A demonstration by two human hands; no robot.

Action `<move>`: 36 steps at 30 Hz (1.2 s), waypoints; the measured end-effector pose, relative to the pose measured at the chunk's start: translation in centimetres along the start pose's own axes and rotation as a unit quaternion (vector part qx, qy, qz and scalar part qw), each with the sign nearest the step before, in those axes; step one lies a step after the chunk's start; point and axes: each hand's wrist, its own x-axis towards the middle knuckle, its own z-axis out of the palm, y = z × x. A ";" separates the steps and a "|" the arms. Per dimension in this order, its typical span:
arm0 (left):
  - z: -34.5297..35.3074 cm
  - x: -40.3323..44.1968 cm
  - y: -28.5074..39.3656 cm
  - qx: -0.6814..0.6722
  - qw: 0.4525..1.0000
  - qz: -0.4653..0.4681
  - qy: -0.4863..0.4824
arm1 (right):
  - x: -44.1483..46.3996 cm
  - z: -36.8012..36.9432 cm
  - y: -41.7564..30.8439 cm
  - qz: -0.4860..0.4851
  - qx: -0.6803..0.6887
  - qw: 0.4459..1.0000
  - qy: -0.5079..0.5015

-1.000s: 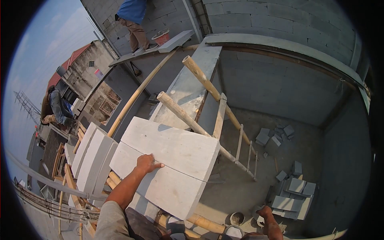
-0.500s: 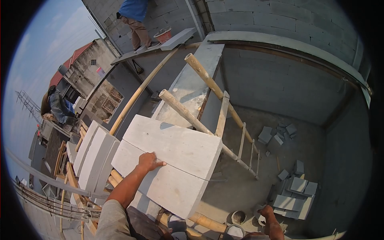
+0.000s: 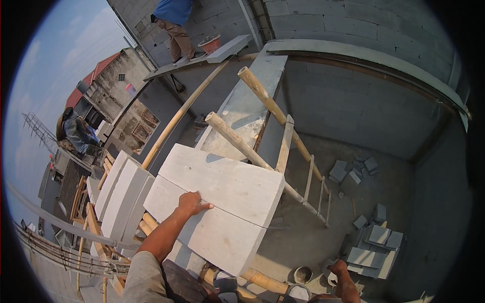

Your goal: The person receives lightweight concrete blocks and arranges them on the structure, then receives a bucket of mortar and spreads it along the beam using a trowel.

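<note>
Two pale aerated concrete blocks lie side by side in front of me, a far block (image 3: 227, 182) and a near block (image 3: 217, 237), with a thin seam between them. My left hand (image 3: 194, 203) is closed at that seam, its fingers curled over the near block's edge and its thumb pointing right. The fingertips are hidden in the seam. At the lower right is my right hand (image 3: 339, 270), held apart from the blocks, its fingers curled; whatever they may hold is hidden.
A bamboo ladder (image 3: 283, 146) leans just beyond the blocks. More blocks (image 3: 124, 194) stand at left. Far below, a block pile (image 3: 374, 247) and a bucket (image 3: 303, 274) rest on the floor. A person in blue (image 3: 173, 12) stands on a plank; another person (image 3: 78, 132) is at far left.
The whole view has shifted slightly, with the scene a little farther right. Both hands keep nearly the same pose, and the left hand stays at the seam.
</note>
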 end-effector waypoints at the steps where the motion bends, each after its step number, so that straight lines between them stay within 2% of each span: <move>1: 0.0 0.0 0.0 0.000 1.000 0.001 0.000 | -0.1 0.0 0.0 -0.004 0.002 1.000 0.002; 12: 0.4 -0.1 -0.1 0.008 1.000 0.016 0.017 | -0.6 -0.3 -0.1 -0.038 0.022 0.999 0.014; 18: 1.1 0.2 -0.2 0.013 0.998 0.027 0.049 | 0.5 0.9 0.7 0.042 0.042 0.998 -0.009; 19: 1.2 0.3 -0.2 0.011 0.998 0.030 0.057 | 0.3 0.5 0.4 0.024 0.006 1.000 -0.019; 29: 1.5 0.7 -0.4 0.003 0.996 0.031 0.081 | -0.6 -0.5 -0.3 0.004 0.017 1.000 -0.025; 33: 0.1 0.6 0.5 -0.008 0.999 0.024 0.042 | -0.7 -0.7 -0.7 0.001 0.021 0.999 -0.027; 36: 0.5 1.2 -0.1 -0.014 1.000 0.000 0.019 | 1.4 1.3 1.0 -0.038 0.032 0.999 -0.011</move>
